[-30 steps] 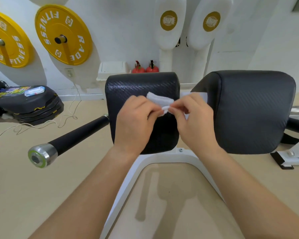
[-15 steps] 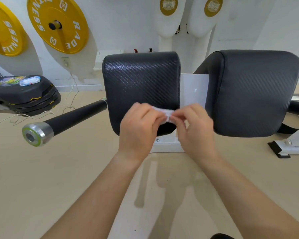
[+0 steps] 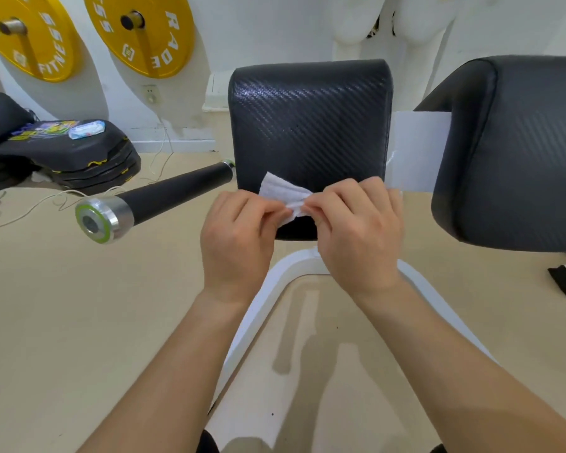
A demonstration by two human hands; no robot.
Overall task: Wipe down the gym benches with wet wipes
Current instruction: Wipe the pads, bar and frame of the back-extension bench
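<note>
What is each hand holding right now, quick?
Left hand: closed, fingers pinching the left end of the wet wipe.
Right hand: closed, fingers pinching the right end of the same wet wipe.

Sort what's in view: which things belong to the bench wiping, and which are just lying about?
Job: wet wipe, pinched between left hand and right hand; left black pad and right black pad.
Lying about: yellow weight plates on wall pegs; black bar with silver end cap; stack of black plates at left.
</note>
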